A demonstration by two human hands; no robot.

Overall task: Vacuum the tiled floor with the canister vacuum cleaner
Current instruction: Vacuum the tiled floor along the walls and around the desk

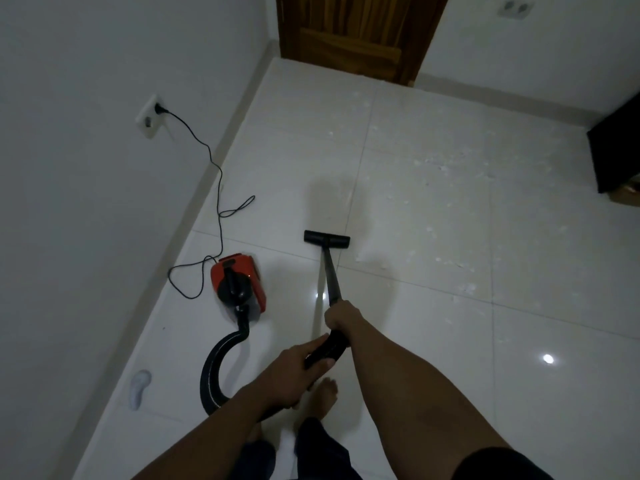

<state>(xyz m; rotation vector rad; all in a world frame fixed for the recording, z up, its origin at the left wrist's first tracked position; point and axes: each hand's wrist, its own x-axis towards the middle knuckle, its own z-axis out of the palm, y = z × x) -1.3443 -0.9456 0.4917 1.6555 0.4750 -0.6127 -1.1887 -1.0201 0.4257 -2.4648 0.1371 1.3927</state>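
A red and black canister vacuum cleaner (pixel 239 287) stands on the white tiled floor (pixel 433 209) near the left wall. Its black hose (pixel 216 362) curls back toward me. The black wand (pixel 331 275) runs forward to the flat floor nozzle (pixel 326 239), which rests on the tiles. My right hand (pixel 341 315) grips the wand's upper part. Just behind it, my left hand (pixel 296 367) holds the black handle end (pixel 327 348). White scraps (pixel 446 168) are scattered over the tiles ahead and to the right of the nozzle.
The black power cord (pixel 216 188) runs from a wall socket (pixel 152 116) on the left, looping on the floor behind the canister. A wooden door (pixel 356 32) stands at the far end. A dark object (pixel 616 154) sits at the right edge. My bare foot (pixel 323 398) is below the handle.
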